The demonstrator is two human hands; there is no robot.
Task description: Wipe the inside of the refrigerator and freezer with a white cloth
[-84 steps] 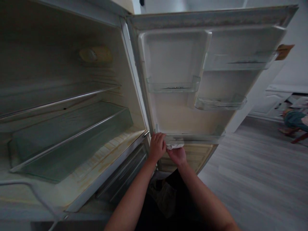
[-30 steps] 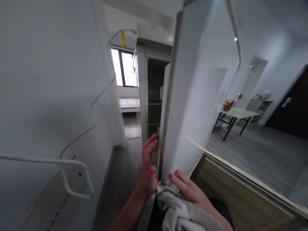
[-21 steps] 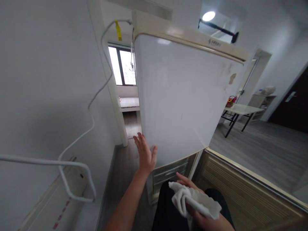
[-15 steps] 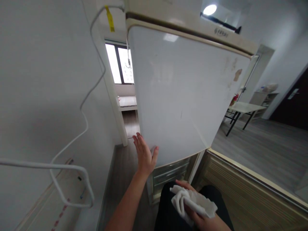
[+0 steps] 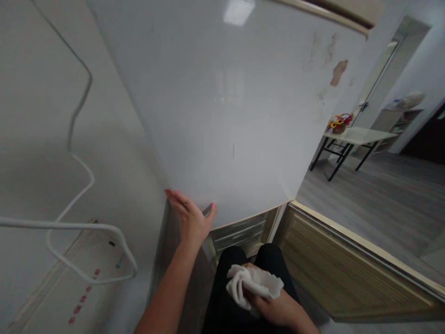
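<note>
My left hand (image 5: 193, 220) rests at the lower left corner of the white upper fridge door (image 5: 225, 120). Its fingers are stretched out at the door's side edge, and the thumb stands apart on the front. Low in the view, my right hand (image 5: 278, 308) is closed on a crumpled white cloth (image 5: 255, 283) above my knees. Beneath the upper door the lower compartment, with clear drawer fronts (image 5: 239, 234), is exposed. The lower door (image 5: 323, 260) stands swung out to the right, showing its ribbed, yellowish inner side.
A white rack or bar (image 5: 86, 226) juts in at the left, near a white cable (image 5: 81, 106) along the wall. Below it lies a pale box or panel (image 5: 59, 292) with red marks. Farther right, a white table (image 5: 361, 135) holds a flower basket (image 5: 339, 123).
The view has tilted down and the upper door fills more of it, covering the window at left. My left hand stays at the door's corner; my right hand still holds the cloth.
</note>
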